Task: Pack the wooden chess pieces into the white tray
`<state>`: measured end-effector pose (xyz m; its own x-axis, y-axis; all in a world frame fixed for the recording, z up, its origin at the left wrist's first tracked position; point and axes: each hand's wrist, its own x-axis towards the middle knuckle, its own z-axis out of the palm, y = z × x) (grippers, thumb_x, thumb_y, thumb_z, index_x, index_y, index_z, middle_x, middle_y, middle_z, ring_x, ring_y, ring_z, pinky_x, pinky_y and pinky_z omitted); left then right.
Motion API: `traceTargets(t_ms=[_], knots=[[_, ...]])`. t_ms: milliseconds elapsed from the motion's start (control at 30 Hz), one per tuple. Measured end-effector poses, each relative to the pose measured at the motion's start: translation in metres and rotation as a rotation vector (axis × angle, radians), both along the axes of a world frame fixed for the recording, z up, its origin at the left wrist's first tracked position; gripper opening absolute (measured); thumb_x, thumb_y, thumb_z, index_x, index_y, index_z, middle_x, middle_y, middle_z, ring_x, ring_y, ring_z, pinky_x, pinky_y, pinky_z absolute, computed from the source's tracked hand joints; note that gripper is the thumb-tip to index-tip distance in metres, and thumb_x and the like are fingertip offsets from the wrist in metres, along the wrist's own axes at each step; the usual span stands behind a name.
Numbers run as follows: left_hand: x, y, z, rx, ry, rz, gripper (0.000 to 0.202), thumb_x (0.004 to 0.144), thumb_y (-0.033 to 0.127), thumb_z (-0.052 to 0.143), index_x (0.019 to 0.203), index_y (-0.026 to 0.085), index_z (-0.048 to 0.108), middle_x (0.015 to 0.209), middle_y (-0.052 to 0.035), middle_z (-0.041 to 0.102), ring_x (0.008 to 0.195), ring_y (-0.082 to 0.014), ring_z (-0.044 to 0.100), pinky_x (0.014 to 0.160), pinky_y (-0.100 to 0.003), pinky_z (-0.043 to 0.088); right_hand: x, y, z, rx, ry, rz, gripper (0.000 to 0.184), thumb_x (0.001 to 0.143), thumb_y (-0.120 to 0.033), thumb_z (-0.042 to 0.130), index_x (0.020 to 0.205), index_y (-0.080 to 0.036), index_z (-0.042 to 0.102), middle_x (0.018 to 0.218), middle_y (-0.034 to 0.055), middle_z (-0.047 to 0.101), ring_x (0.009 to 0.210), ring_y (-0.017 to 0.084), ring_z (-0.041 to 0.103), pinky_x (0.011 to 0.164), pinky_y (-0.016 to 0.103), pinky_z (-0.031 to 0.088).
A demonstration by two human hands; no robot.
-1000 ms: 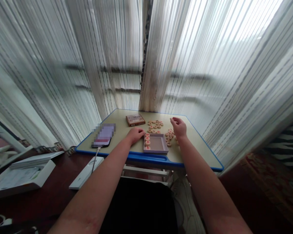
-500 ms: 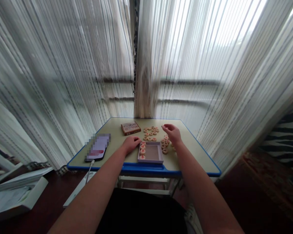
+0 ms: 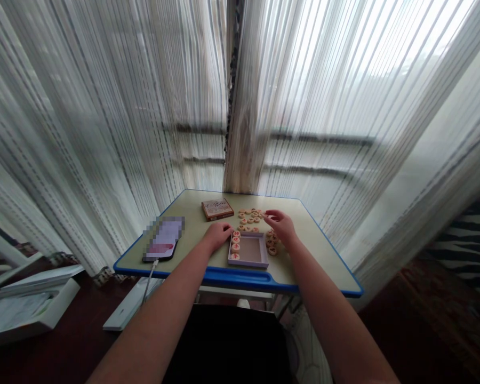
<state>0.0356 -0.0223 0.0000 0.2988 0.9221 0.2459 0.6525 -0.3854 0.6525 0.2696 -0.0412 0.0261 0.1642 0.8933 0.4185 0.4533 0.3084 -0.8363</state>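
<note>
A shallow open box lies near the table's front edge. Down its left side runs a column of several round Chinese chess pieces with red characters. My left hand is at the box's far left corner, its fingers curled together against the rim. Beyond the box's far right corner, my right hand pinches a chess piece, mostly covered by the fingertips. Loose chess pieces lie scattered behind the box, close to those fingertips. More loose pieces sit to its right, partly hidden by the right hand.
A decorated box lid lies at the back left of the table. On the left a phone with a white cable rests near the edge. Curtains hang right behind the table.
My right hand has lowered slightly toward the loose pieces, a piece still at its fingertips. My left hand stays at the box corner. The view has shifted a little.
</note>
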Motion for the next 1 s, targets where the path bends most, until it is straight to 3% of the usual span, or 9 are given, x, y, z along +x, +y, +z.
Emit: traceTargets(t_ms=[200, 500, 600, 767, 833, 933, 1000], knots=[[0.002, 0.003, -0.001, 0.066, 0.005, 0.074, 0.022, 0.072, 0.027, 0.048, 0.067, 0.013, 0.064, 0.068, -0.0036, 0.065, 0.064, -0.0128, 0.055, 0.061, -0.023, 0.037, -0.007, -0.005, -0.001, -0.045, -0.111, 0.078, 0.022, 0.066, -0.031, 0.058, 0.083, -0.019, 0.066, 0.082, 0.0040, 0.068, 0.067, 0.015, 0.059, 0.053, 0.024, 0.047], [0.007, 0.000, 0.003, 0.000, 0.042, 0.106, 0.023, 0.073, 0.028, 0.047, 0.071, 0.013, 0.065, 0.073, -0.0050, 0.066, 0.068, -0.0138, 0.055, 0.062, -0.023, 0.036, -0.014, -0.013, 0.005, -0.022, -0.096, 0.176, 0.032, 0.066, -0.036, 0.061, 0.092, -0.018, 0.066, 0.086, 0.0067, 0.068, 0.064, 0.014, 0.057, 0.056, 0.026, 0.047], [0.009, 0.003, 0.012, -0.139, 0.079, 0.099, 0.024, 0.073, 0.026, 0.044, 0.071, 0.013, 0.065, 0.076, -0.0063, 0.066, 0.072, -0.0153, 0.055, 0.062, -0.024, 0.037, -0.014, -0.016, 0.007, -0.045, -0.073, 0.193, 0.032, 0.067, -0.037, 0.061, 0.091, -0.017, 0.066, 0.084, 0.0068, 0.068, 0.064, 0.014, 0.058, 0.056, 0.026, 0.047], [0.002, 0.026, 0.039, -0.387, 0.108, -0.087, 0.022, 0.068, 0.020, 0.046, 0.062, 0.013, 0.066, 0.062, -0.0037, 0.064, 0.054, -0.0117, 0.052, 0.050, -0.022, 0.037, -0.014, -0.019, 0.010, -0.070, -0.042, 0.165, 0.029, 0.065, -0.036, 0.062, 0.089, -0.018, 0.066, 0.081, 0.0051, 0.068, 0.066, 0.014, 0.058, 0.060, 0.027, 0.047], [-0.003, 0.038, 0.048, -0.613, 0.077, -0.215, 0.018, 0.064, 0.023, 0.051, 0.065, 0.012, 0.066, 0.063, -0.0039, 0.064, 0.049, -0.0098, 0.050, 0.046, -0.020, 0.037, -0.013, -0.018, 0.011, -0.079, -0.009, 0.160, 0.029, 0.065, -0.035, 0.062, 0.088, -0.018, 0.066, 0.079, 0.0047, 0.067, 0.064, 0.013, 0.058, 0.058, 0.027, 0.047], [-0.007, 0.053, 0.051, -0.835, 0.036, -0.330, 0.016, 0.059, 0.024, 0.058, 0.068, 0.012, 0.065, 0.063, -0.0041, 0.064, 0.047, -0.0082, 0.050, 0.045, -0.019, 0.038, -0.011, -0.018, 0.011, -0.081, 0.061, 0.148, 0.030, 0.065, -0.035, 0.063, 0.089, -0.017, 0.064, 0.075, 0.0040, 0.066, 0.063, 0.013, 0.058, 0.056, 0.026, 0.047], [-0.009, 0.058, 0.047, -0.840, 0.055, -0.353, 0.017, 0.059, 0.025, 0.061, 0.069, 0.013, 0.065, 0.064, -0.0041, 0.065, 0.046, -0.0080, 0.050, 0.044, -0.019, 0.038, -0.011, -0.018, 0.010, -0.076, 0.114, 0.140, 0.030, 0.065, -0.034, 0.063, 0.090, -0.016, 0.063, 0.074, 0.0036, 0.064, 0.063, 0.013, 0.057, 0.056, 0.025, 0.047]])
